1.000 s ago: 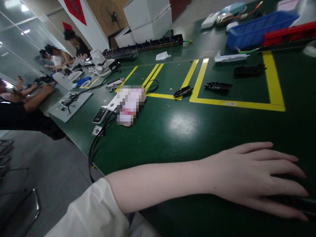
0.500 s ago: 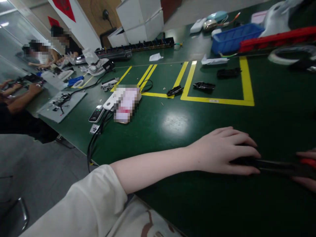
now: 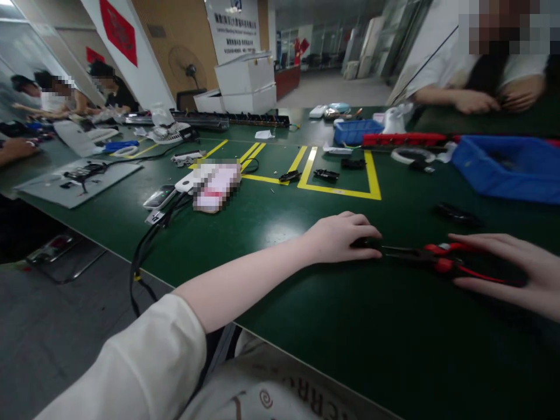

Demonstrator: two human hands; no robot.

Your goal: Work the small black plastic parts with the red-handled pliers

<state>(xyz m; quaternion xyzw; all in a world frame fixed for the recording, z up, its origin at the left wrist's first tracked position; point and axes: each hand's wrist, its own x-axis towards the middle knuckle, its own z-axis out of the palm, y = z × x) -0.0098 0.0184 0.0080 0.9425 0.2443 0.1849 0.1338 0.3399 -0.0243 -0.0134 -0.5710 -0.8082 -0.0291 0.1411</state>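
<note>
My left hand (image 3: 345,238) rests low over the green table, its fingers closed round a small black part (image 3: 365,241) that they mostly cover. From the right, my right hand (image 3: 520,271) grips a pair of long-nose pliers (image 3: 444,256) with red-and-black handles, which lie between thumb and fingers. The thin jaws point left and end right beside the left fingertips. Whether they touch the black part, I cannot tell. Another black part (image 3: 457,214) lies behind the pliers.
Yellow tape (image 3: 374,175) marks boxes on the table (image 3: 280,233), with several black parts by it. A phone (image 3: 219,189) and cables lie left. Blue bins (image 3: 507,169) and a red strip (image 3: 405,140) stand at the back. A person's hands (image 3: 476,102) are across the table; others sit far left.
The view has tipped up and swung right, so the pliers, my right hand and the large blue bin now show. The pliers' jaws appear farther out from the left fingers than before.
</note>
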